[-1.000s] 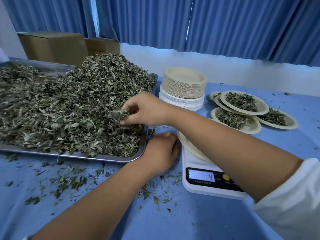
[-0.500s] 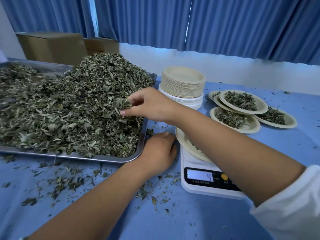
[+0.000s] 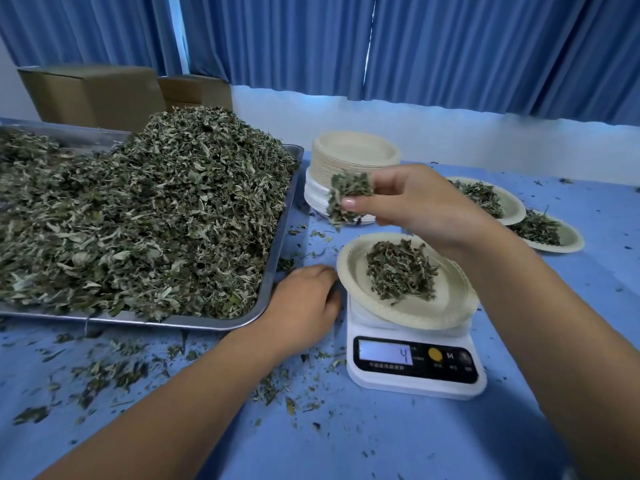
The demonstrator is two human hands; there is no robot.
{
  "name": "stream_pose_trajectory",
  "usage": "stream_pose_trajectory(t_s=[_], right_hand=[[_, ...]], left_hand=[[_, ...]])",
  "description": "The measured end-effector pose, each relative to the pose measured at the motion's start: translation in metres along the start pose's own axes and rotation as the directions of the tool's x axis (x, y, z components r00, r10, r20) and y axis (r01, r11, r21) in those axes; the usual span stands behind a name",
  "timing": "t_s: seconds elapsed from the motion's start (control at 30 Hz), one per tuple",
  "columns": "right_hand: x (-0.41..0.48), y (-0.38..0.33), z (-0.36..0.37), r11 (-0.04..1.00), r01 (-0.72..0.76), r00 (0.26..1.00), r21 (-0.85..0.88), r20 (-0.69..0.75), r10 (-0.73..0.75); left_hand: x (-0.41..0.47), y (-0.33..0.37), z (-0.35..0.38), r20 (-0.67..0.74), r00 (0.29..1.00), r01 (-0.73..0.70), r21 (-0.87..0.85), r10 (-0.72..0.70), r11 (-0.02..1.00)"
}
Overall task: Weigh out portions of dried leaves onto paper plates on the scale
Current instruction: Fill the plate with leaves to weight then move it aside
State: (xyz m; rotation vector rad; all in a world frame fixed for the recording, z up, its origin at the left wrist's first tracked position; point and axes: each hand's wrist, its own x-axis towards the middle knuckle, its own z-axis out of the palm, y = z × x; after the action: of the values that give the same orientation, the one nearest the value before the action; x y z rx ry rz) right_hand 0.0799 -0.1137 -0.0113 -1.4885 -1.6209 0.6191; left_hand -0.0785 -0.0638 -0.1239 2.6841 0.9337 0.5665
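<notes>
The blue-clothed table is barest at bottom centre. At left, the metal tray, heaped with dried leaves, leaves a narrow lane to the scale. There the left hand rests, fingers loosely bent, holding nothing. The paper plate overhangs the scale, which reads 4. Above it, the right hand points left, pinching a clump of leaves between thumb and fingertips. Leaf crumbs litter the cloth, and blue curtains hang behind.

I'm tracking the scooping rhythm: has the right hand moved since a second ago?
Yes. The right hand, pinching leaves, has left the tray and moved right, toward the plate on the scale.
</notes>
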Motion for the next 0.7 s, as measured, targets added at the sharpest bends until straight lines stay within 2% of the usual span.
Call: stream_pose_trajectory(t_s=[0.27, 0.37, 0.53, 0.7], right_hand=[[-0.024, 0.0, -0.059, 0.973, -0.076, 0.997, -0.219, 0.013, 0.081], [-0.036, -0.008, -0.074, 0.958, -0.094, 0.989, -0.269, 0.086, 0.121], [-0.043, -0.016, -0.074, 0.855, -0.091, 0.93, -0.51, 0.263, 0.256], [-0.037, -0.015, -0.049, 0.75, -0.101, 0.878, -0.654, 0.295, 0.376]], left_hand=[[0.0, -0.001, 0.0, 0.008, 1.0, -0.005, -0.018, 0.005, 1.0], [-0.001, -0.002, 0.0, 0.009, 1.0, -0.017, -0.031, 0.017, 0.999], [-0.001, -0.001, -0.002, 0.039, 0.999, -0.027, -0.058, 0.029, 0.998], [-0.002, 0.0, -0.003, 0.059, 0.998, -0.029, -0.067, 0.033, 0.997]])
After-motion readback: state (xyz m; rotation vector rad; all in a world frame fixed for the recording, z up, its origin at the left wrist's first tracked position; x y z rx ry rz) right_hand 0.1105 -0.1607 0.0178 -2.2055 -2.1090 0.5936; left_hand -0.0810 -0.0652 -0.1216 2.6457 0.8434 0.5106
